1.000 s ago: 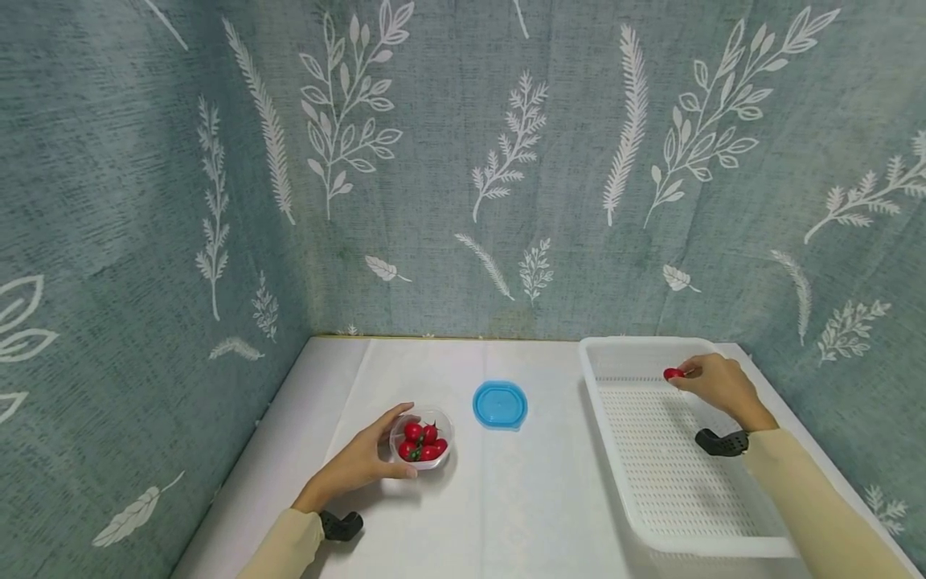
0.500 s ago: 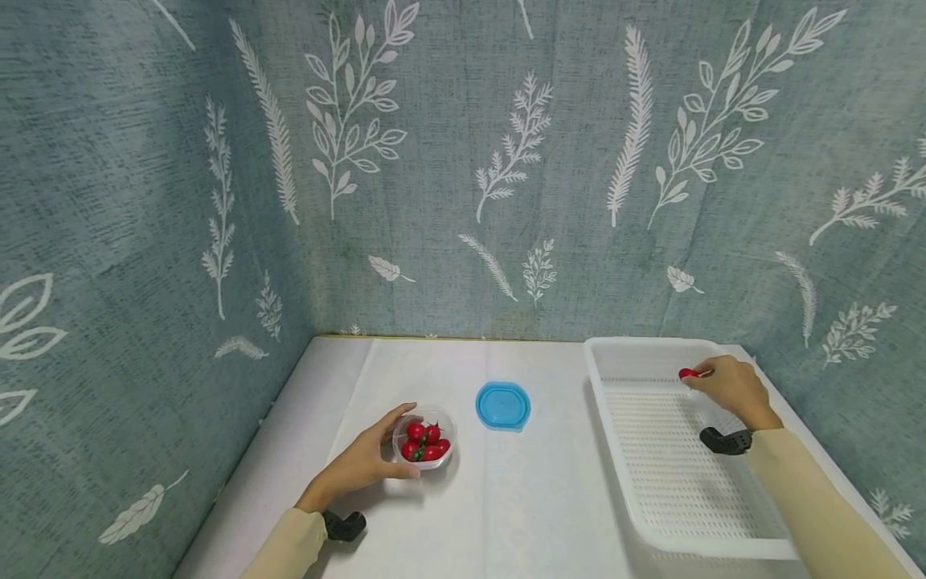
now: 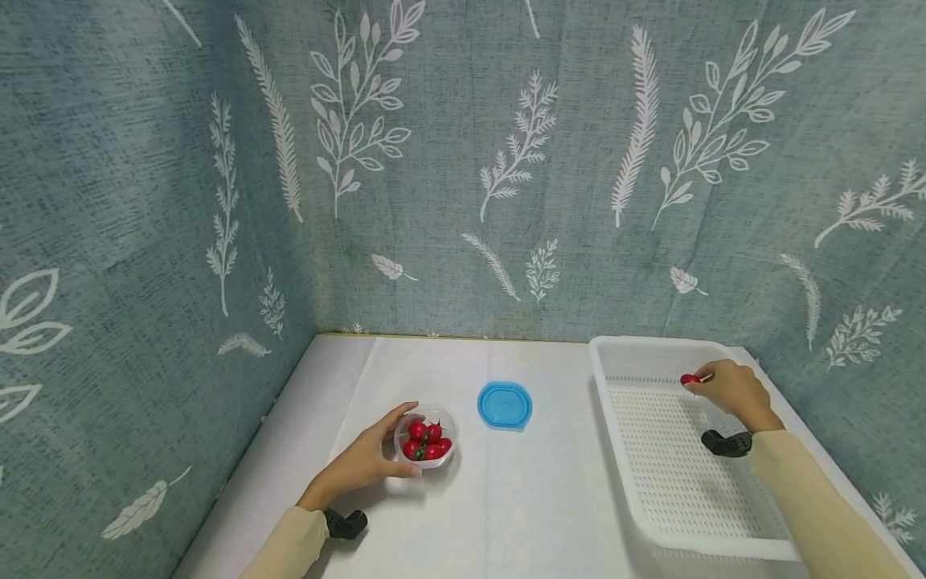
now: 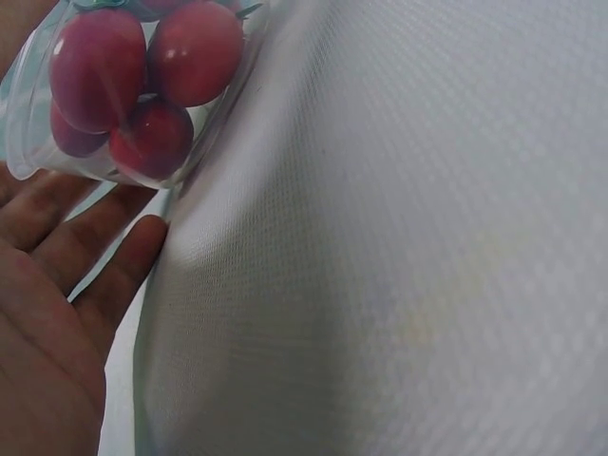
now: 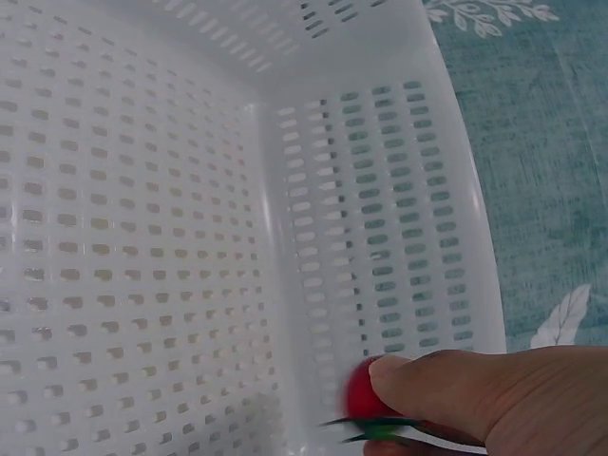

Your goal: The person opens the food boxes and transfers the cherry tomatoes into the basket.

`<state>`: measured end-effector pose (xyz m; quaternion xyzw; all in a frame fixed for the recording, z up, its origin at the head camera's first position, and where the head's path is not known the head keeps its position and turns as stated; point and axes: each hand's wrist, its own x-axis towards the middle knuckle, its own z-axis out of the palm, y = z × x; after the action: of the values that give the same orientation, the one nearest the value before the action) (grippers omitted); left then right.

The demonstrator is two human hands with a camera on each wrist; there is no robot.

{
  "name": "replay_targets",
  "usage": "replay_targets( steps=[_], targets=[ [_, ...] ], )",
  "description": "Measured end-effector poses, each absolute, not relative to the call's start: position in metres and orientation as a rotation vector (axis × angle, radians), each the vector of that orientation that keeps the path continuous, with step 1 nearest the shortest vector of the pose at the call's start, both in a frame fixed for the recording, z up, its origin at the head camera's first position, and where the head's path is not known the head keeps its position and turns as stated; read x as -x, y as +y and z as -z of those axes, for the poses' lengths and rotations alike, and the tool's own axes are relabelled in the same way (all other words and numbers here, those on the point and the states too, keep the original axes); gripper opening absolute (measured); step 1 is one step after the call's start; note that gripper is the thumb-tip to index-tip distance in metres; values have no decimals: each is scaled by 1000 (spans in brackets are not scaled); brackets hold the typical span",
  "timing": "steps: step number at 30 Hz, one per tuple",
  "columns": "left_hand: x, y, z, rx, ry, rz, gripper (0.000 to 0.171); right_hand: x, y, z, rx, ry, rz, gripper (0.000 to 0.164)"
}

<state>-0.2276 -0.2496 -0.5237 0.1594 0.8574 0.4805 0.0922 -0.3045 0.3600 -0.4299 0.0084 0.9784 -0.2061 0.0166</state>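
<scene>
My left hand (image 3: 365, 458) holds a clear plastic container (image 4: 28, 142) from its left side, thumb at the near side and fingers round the far side. Inside lie several red cherry tomatoes (image 3: 432, 451), some with green stems. In the left wrist view the fingers (image 4: 123, 271) lie against the container's wall. Over the far end of a white perforated basket (image 3: 628, 490), my right hand (image 3: 738, 394) pinches one cherry tomato (image 5: 359, 391) between thumb and fingers. Its green stem shows in the right wrist view, beside the basket's slotted wall.
A blue lid (image 3: 505, 404) lies on the white-covered table (image 3: 535, 498) between the container and the basket. Teal leaf-print cloth (image 3: 448, 161) rises behind the table and along both sides. The basket's raised rim runs round the right part of the table.
My right hand has moved slightly right and down over the basket with the cherry tomato. My left hand stays at the container. The whole head view has shifted a little.
</scene>
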Motion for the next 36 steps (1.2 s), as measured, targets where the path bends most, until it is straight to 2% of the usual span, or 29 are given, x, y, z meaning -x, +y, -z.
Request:
replay_targets(
  steps=[10, 26, 36],
  targets=[
    [228, -250, 524, -476, 2557, -1409, 107, 303, 351, 429, 106, 3121, 675, 39],
    [229, -247, 521, -498, 2584, -1394, 107, 296, 284, 400, 404, 3172, 822, 36],
    [228, -247, 522, -491, 2578, -1397, 108, 293, 245, 395, 629, 3111, 898, 26]
  ],
)
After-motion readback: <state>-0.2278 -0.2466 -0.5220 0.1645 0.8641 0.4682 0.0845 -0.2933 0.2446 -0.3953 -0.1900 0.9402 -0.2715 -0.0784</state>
